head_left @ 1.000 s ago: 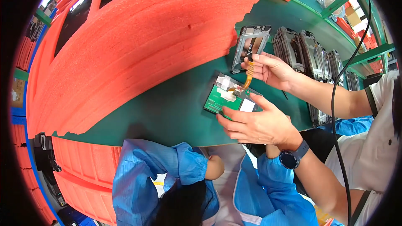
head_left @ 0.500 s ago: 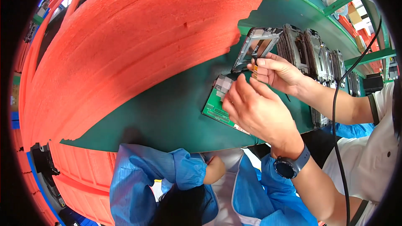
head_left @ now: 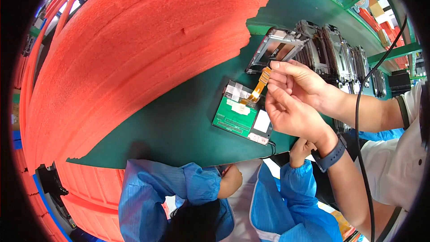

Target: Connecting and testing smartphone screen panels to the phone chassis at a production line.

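Observation:
A green circuit board [head_left: 237, 117] lies on the dark green table mat [head_left: 179, 130], with an orange flex cable [head_left: 259, 86] rising from its top edge. My right hand [head_left: 299, 79] pinches the cable's upper end between thumb and fingers. My left hand [head_left: 293, 118], with a dark watch on the wrist, is curled just below it at the board's right side, its fingertips on the cable. A metal-framed display module [head_left: 277, 48] stands tilted right behind the cable.
A big red foam sheet [head_left: 134, 54] covers the table's left and far side. A row of similar metal modules [head_left: 342, 51] stands behind my hands. A co-worker in a blue coat [head_left: 197, 197] sits at the near edge. A black cable [head_left: 358, 107] hangs across my right forearm.
My left hand lay flat on the green board, lifted off it and drew back to its right edge. It now meets the right hand at the cable, leaving the board uncovered.

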### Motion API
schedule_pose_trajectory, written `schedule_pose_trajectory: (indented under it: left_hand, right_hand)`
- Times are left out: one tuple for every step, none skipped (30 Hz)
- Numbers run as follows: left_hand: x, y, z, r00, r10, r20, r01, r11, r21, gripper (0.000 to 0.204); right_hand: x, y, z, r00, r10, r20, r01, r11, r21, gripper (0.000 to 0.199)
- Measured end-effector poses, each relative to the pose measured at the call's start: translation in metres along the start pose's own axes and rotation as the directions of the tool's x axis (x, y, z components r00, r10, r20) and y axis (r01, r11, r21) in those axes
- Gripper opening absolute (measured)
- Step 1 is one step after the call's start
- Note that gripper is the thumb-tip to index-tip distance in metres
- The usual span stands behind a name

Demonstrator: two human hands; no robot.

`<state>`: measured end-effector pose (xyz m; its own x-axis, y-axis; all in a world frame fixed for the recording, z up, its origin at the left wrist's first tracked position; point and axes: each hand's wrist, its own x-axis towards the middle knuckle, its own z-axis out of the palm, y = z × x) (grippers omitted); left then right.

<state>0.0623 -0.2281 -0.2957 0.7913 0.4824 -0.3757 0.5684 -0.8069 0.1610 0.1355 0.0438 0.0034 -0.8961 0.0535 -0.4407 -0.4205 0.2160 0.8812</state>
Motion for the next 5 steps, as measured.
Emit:
schedule_pose_trajectory:
  left_hand:
    - [-0.005, -0.003, -0.009, 1.0, 0.007, 0.011, -0.007, 1.0, 0.021, 0.014]
    - [-0.019, 0.016, -0.004, 1.0, 0.014, 0.019, -0.015, 0.999, 0.044, 0.014]
    - [-0.033, 0.036, 0.0, 0.999, 0.021, 0.028, -0.023, 0.998, 0.066, 0.014]
    - [-0.048, 0.054, 0.003, 0.999, 0.027, 0.038, -0.031, 0.996, 0.088, 0.014]
    - [-0.026, -0.019, -0.055, 0.998, 0.034, 0.048, -0.039, 0.993, 0.109, 0.014]
  right_hand:
    - [0.003, 0.0, 0.0, 1.0, -0.011, -0.009, 0.011, 1.0, -0.021, 0.011]
    - [0.004, 0.0, 0.0, 1.0, -0.023, -0.015, 0.022, 0.999, -0.044, 0.012]
    - [0.005, 0.001, 0.001, 0.999, -0.034, -0.022, 0.033, 0.997, -0.067, 0.014]
    - [0.004, 0.001, 0.001, 0.999, -0.033, -0.021, 0.032, 0.997, -0.067, 0.014]
    - [0.004, 0.0, 0.001, 0.999, -0.025, -0.024, 0.023, 0.998, -0.055, 0.013]
